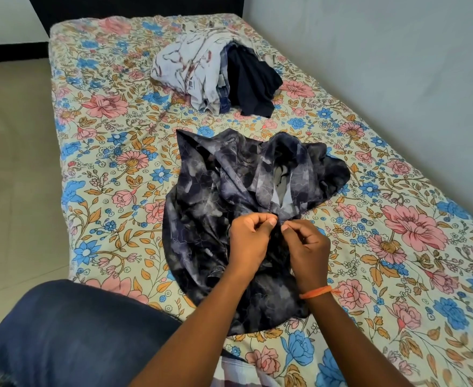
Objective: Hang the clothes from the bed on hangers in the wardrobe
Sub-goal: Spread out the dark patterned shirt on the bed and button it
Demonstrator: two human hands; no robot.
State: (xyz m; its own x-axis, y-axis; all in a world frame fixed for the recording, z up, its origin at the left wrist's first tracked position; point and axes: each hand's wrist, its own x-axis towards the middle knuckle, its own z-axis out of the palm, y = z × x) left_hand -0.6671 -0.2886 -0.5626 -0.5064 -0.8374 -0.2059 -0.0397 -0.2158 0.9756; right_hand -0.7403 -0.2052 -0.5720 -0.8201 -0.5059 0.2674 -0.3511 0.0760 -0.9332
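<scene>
On the near left I see a knee (70, 328) in blue jeans against the bed (104, 152). My left hand (247, 241) pinches the front edge of the dark patterned shirt (215, 219), which lies spread on the bed's middle. Just right, my right hand (307, 247) pinches the same edge. A pile of clothes (215, 71) sits farther back.

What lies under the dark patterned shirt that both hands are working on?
The dark patterned shirt lies on the floral bedsheet, which shows all round it. Whatever is directly beneath the shirt is covered.
</scene>
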